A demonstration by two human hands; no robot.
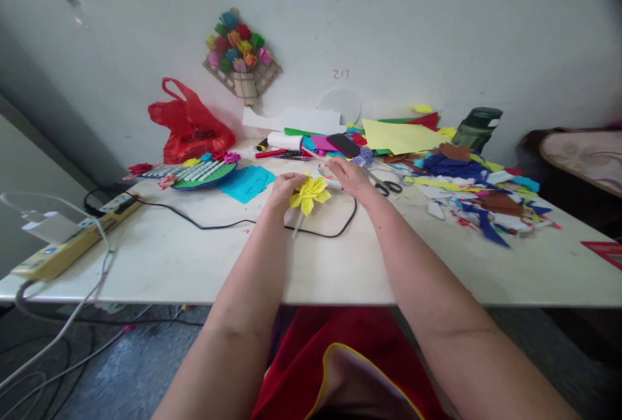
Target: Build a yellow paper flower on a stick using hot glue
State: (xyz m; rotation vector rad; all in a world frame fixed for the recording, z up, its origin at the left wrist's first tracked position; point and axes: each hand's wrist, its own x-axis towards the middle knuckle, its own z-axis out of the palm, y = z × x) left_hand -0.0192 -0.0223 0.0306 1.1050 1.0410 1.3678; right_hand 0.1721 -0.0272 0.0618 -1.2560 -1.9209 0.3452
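My left hand [287, 188] pinches a yellow paper flower [311, 194] at its left side, above the middle of the table. The flower has several pointed petals, and a pale stick [297, 225] shows below it. Just right of the flower, my right hand [346, 175] is closed, its fingers bent together. A small whitish thing with a bit of orange lies by those fingers, too blurred to name. A black cord [321, 234] runs under my left forearm and loops up to my right wrist. Scissors with black handles [389, 186] lie beside that wrist.
Paper scraps [486, 193] are heaped at the right, near a green bottle [479, 128]. Blue paper [247, 185], a round green board [207, 175] and a red plastic bag [192, 125] lie left. A power strip [72, 242] with cables sits along the left edge.
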